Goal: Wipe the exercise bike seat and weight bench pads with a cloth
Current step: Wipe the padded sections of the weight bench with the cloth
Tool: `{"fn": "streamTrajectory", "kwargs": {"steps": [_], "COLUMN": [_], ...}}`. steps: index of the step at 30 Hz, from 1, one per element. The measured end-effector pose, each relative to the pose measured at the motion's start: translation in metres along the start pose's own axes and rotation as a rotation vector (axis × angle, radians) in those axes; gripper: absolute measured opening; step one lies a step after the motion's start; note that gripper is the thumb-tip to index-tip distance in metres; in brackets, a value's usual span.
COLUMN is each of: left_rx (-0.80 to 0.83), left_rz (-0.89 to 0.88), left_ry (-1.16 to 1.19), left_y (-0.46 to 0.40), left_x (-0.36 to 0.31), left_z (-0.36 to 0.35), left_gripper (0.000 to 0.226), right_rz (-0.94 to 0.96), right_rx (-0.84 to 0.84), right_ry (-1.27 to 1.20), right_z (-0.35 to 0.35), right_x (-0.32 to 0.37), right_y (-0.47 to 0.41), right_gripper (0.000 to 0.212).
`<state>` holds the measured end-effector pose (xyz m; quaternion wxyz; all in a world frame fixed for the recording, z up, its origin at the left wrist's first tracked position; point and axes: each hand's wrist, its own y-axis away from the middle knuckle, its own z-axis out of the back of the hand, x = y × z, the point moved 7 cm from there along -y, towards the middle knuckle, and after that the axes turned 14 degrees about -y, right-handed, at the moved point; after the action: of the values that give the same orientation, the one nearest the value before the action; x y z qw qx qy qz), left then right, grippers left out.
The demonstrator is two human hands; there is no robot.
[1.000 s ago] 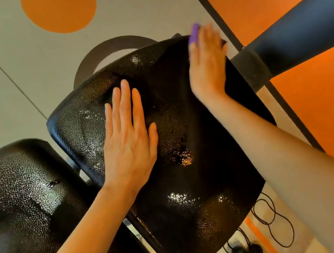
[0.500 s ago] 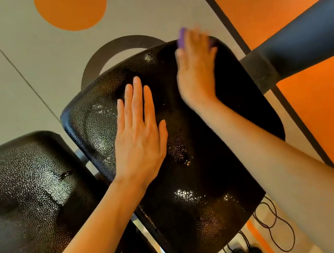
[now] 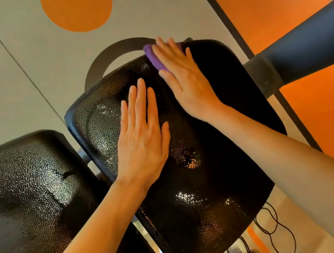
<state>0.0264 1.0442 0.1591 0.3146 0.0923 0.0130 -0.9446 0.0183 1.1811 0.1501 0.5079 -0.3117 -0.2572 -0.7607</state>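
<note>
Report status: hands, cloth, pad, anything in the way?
Left hand flat on black pad. Right hand pressing purple cloth at pad's far edge. Nothing blocking the pad.

Premises: a gym or fitness room. Evidence follows. Two black padded cushions with pebbled vinyl covers, one pad (image 3: 186, 145) at centre and a second pad (image 3: 27, 201) at left, sit on a metal frame, as on weight equipment. A thick dark foam roller (image 3: 309, 40) on a bar enters from the right. The floor (image 3: 11, 63) is grey sheet flooring with a large orange circle (image 3: 76, 7) and an orange zone (image 3: 273, 2) edged by a dark line. A coiled black cord (image 3: 269, 225), possibly a skipping rope, lies on the floor below the pad.
</note>
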Motion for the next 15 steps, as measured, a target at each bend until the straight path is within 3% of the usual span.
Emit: {"fn": "streamTrajectory", "kwargs": {"steps": [4,7,10,15], "left_rx": [-0.029,-0.028,-0.003,0.06], "left_rz": [-0.025,0.07,0.166,0.247], "left_ry": [0.053,0.047,0.005,-0.042], "left_y": [0.008,0.028,0.05,0.07], "left_x": [0.007,0.031,0.061,0.089], "left_z": [0.013,0.022,0.025,0.019], "left_gripper": [0.063,0.063,0.064,0.066], "right_rz": [-0.139,-0.135,-0.041,0.076], "right_rx": [-0.099,-0.058,0.031,0.006], "right_ry": [-0.216,-0.321,-0.229,-0.02], "right_z": [0.009,0.003,-0.01,-0.02], "right_x": [0.001,0.011,0.02,0.021], "right_y": [-0.007,-0.013,-0.02,-0.012], "right_gripper": [0.044,0.044,0.044,0.05]}}
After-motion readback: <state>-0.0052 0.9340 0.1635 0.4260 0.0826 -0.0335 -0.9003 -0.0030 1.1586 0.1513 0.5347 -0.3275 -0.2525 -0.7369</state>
